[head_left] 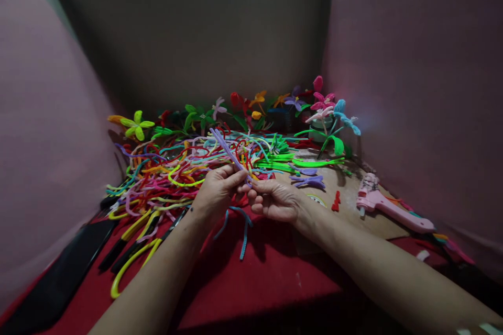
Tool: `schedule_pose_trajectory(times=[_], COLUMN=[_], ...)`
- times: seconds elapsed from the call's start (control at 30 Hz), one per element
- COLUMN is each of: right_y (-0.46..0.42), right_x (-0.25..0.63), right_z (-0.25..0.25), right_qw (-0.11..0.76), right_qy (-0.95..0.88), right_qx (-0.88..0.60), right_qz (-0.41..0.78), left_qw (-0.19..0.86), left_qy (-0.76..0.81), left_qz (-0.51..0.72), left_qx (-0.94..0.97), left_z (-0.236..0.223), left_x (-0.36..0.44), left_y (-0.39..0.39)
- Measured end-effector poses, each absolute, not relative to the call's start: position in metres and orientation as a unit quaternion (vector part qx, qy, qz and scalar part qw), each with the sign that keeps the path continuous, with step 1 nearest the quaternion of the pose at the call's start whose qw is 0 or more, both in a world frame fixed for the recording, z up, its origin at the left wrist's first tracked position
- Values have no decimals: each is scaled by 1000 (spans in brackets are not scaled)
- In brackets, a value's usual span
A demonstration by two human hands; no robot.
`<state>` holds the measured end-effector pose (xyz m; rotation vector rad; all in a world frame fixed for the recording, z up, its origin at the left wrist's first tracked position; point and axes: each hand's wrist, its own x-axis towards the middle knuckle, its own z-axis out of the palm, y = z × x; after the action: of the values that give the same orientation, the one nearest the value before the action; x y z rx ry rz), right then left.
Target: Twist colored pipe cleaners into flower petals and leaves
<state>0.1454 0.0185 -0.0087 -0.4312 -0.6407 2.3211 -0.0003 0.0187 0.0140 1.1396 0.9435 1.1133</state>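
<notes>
Purple pipe cleaners (225, 145), lying together in a bundle, point up and away from my left hand (216, 188), whose thumb and fingers pinch their lower part. My right hand (277, 200) meets it at the bottom end, thumb and forefinger closed on the same purple stems. How the ends are bent or twisted there is hidden by the fingers. Just beyond both hands spreads a tangled heap of colourful pipe cleaners (188, 159). Below them, bent blue pipe cleaners (244, 230) lie on the red cloth (251, 293).
A pink glue gun (393, 209) rests at the right on a brown board (349, 220). On that board are purple looped pieces (308, 181) and a small red piece (336, 201). Yellow-handled scissors (129, 267) lie left. Pipe-cleaner flowers (135, 125) line the back.
</notes>
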Motion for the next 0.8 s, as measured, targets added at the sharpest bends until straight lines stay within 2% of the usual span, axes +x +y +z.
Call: schedule_pose_trajectory(times=[0.43, 0.6, 0.8], right_y=[21, 23, 23], right_x=[146, 150, 150], right_z=[-8, -7, -9], right_qw=[361, 388, 371], right_qy=[-314, -388, -390], right_qx=[-214, -245, -237], right_qz=[852, 799, 809], left_qw=[535, 498, 528], left_qy=[416, 445, 448], left_qz=[495, 505, 488], left_qx=[544, 547, 531], left_z=[16, 20, 19], left_x=[5, 5, 7], left_y=[10, 12, 12])
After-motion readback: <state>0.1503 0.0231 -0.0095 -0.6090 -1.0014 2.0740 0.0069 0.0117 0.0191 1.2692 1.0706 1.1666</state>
